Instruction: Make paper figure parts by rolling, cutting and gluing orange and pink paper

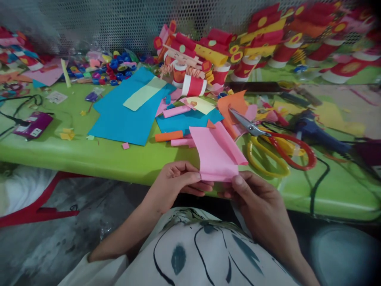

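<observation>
A piece of pink paper (pixel 214 153) is held at the table's front edge, its near edge folded or rolled into a narrow strip. My left hand (pixel 181 178) pinches the left end of that strip between thumb and fingers. At the right end, my right hand (pixel 253 194) grips it with the thumb on top. Just beyond lies a rolled pink paper (pixel 233 145), touching or overlapping the sheet; whether the two are joined I cannot tell. Scissors (pixel 253 129) with one red and one yellow handle rest to the right.
Blue paper sheets (pixel 125 119) and an orange paper roll (pixel 168 136) lie left of the pink sheet. Red-and-white paper cup crafts (pixel 195 85) stand at the back. A glue gun (pixel 320 133) with a cord is at right, a purple box (pixel 33 125) at left.
</observation>
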### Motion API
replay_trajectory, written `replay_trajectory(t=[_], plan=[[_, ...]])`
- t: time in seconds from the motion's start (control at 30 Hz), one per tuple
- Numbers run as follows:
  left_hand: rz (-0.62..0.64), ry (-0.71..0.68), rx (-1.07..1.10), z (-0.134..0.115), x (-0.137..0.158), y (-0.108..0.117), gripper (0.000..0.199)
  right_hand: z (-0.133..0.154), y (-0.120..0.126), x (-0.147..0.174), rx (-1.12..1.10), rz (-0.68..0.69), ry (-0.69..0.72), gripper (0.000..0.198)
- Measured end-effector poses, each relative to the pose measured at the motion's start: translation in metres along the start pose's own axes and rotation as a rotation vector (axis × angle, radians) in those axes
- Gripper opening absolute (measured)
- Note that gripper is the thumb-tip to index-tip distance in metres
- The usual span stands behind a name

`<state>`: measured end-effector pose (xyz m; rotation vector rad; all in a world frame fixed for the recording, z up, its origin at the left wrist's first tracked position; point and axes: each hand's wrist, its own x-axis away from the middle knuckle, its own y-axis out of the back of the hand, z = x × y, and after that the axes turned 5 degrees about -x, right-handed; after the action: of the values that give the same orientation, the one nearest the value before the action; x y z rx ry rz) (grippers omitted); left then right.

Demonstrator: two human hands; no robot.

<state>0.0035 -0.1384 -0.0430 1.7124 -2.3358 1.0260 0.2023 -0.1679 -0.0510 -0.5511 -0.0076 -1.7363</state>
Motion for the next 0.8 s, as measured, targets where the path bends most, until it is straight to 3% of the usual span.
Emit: replay_trajectory(t=[0.17, 0.47, 0.63, 0.8], plan=[[0.033, 0.033, 0.0, 0.001, 0.0, 0.001, 0.018, 0.0, 0.004, -0.002, 0.087, 0.0, 0.023, 0.03], [0.127, -0.015, -0.225, -0.004, -0.004, 0.014, 0.027, 0.002, 0.005, -0.006, 0.1, -0.006, 0.048, 0.037], [0.111, -0.012, -0.277, -0.006, -0.004, 0.012, 0.028, 0.0, 0.005, -0.008, 0.089, -0.003, 0.025, 0.037], [-0.005, -0.005, -0.203, -0.009, -0.004, 0.007, 0.025, 0.002, 0.001, -0.003, -0.039, 0.013, 0.066, 0.03]])
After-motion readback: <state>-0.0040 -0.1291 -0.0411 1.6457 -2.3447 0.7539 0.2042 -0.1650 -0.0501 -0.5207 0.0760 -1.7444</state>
